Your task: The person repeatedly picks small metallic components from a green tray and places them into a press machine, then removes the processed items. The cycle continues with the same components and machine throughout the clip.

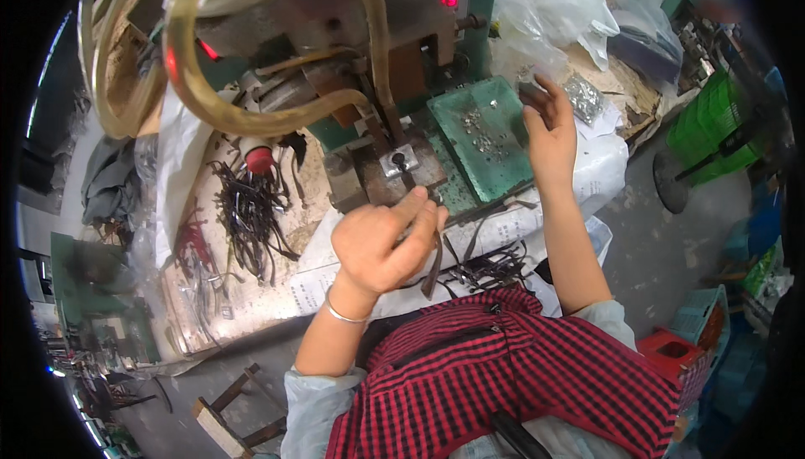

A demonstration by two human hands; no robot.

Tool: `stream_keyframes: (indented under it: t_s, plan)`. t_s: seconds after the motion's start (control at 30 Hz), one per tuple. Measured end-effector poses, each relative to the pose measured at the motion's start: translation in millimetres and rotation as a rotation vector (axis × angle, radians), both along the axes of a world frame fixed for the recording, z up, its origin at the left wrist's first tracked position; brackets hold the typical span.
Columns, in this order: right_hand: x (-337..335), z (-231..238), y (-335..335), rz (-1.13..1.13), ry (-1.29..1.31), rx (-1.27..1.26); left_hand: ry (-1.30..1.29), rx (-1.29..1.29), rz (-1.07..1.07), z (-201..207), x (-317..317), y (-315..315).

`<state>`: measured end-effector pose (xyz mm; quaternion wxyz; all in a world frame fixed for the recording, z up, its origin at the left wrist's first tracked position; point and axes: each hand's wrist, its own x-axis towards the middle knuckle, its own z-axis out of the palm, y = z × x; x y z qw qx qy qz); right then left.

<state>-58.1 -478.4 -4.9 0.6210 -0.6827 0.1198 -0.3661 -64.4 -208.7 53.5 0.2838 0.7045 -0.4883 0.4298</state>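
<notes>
My left hand [381, 245] is closed in a pinch on one end of a dark strap [408, 181]. From my fingertips the strap leads to a small metal plate [398, 160] on the press's work block, under the press's narrow tool [392, 124]. My right hand [553, 136] is raised at the right rim of a green tray [470, 165]. Its fingers are curved, with the thumb apart from them, and I make out nothing held. Small shiny metal pieces [482, 136] lie scattered in the tray.
A pile of dark straps [251, 216] lies left of the press; more straps [495, 268] lie at the table's front edge. Thick yellowish hoses [189, 48] loop above. Clear plastic bags [545, 19] stand at the back right. A green basket [713, 124] is beyond the table.
</notes>
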Motion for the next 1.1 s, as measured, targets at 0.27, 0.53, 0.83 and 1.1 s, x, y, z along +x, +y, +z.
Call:
stream_keyframes:
  t_s: [0.27,0.53,0.83,1.1]
  plan:
    - [-35,-16,-5,-0.080,0.451,-0.693,0.042,-0.022,0.017,0,-3,-1]
    - [-40,-18,4,-0.072,0.496,-0.786,0.297,-0.048,0.271,-30,-47,55]
    - [-32,-20,17,-0.186,0.550,-0.941,0.677,-0.304,0.749,-47,50,159]
    - [-36,-19,4,-0.076,0.384,-0.570,0.864,0.524,1.340,-126,149,142]
